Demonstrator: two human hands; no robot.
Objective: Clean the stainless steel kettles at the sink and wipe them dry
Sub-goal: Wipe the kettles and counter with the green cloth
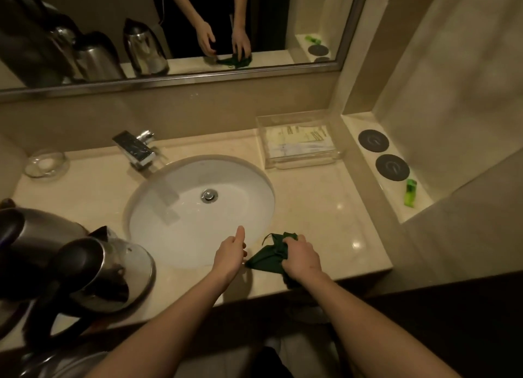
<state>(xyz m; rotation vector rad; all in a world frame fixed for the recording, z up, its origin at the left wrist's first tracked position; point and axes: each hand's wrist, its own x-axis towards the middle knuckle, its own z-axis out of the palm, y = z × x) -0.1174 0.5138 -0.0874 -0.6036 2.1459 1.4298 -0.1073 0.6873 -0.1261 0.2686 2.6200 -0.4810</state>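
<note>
Two stainless steel kettles with black handles stand on the counter left of the sink: the nearer kettle (113,273) and a second kettle (36,236) behind it. My right hand (301,257) grips a bunched dark green cloth (268,257) on the counter edge just right of the white oval sink (158,222). My left hand (230,254) hovers over the sink's front rim beside the cloth, thumb raised, fingers curled under; whether it pinches the cloth's corner is hidden. The sink's basin holds nothing and no water runs from the chrome faucet (135,149).
A glass dish (46,164) sits at the back left. A clear tray (300,139) of packets stands right of the sink. Two black round discs (373,141) (392,167) and a small green bottle (410,192) lie on the right ledge. A mirror (169,23) spans the wall.
</note>
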